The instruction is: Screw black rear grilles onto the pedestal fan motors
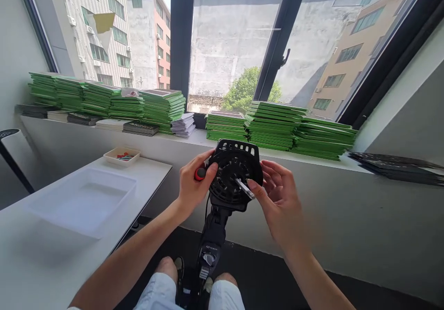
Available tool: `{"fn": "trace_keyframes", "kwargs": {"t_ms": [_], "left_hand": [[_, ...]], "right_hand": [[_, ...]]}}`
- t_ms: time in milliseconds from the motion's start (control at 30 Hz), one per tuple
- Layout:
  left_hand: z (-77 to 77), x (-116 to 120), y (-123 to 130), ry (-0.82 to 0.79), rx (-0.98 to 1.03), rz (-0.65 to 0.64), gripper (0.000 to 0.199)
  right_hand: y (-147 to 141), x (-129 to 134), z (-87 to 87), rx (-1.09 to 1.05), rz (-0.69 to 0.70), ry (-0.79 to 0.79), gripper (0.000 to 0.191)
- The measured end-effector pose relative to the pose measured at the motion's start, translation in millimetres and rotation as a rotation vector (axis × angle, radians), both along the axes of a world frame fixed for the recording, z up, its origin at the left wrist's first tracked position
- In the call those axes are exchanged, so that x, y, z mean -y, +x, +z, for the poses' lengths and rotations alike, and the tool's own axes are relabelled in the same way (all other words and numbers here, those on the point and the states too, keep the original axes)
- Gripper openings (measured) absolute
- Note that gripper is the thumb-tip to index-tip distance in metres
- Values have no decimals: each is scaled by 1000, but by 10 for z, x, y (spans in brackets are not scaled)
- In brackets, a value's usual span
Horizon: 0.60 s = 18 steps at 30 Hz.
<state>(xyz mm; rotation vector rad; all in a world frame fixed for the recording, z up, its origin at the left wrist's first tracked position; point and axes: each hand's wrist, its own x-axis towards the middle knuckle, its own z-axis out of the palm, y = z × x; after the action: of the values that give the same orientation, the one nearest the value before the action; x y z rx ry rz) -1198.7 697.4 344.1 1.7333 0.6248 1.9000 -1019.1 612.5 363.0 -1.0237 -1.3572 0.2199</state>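
Observation:
A round black slotted housing (231, 176), like a fan's motor head, sits on top of a black stand (212, 240) between the person's knees. From its centre sticks out a silver metal shaft (244, 188). My left hand (196, 176) is closed round the housing's left edge, thumb on its face; a red and black tool handle (200, 174) shows within the same hand. At the right edge is my right hand (277, 192), its thumb touching the shaft and its other fingers curled behind, partly hidden by the housing.
On the left, a white table (152, 167) bears a translucent tray (81, 199) and a small box (122, 156) of red and blue pieces. Stacks of green packets (275, 125) line the windowsill (197, 137) ahead.

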Motion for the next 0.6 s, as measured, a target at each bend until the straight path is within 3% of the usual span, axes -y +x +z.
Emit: {"fn": "trace_keyframes", "kwargs": {"t_ms": [233,600], "left_hand": [[42,-75,80,51,-11,35,33],[1,-106,144,-24,42,6,33]], "right_hand": [[-35,-133,-150,-218,149,3,54],[-187,-231,-40,-405,197,-3,44]]}}
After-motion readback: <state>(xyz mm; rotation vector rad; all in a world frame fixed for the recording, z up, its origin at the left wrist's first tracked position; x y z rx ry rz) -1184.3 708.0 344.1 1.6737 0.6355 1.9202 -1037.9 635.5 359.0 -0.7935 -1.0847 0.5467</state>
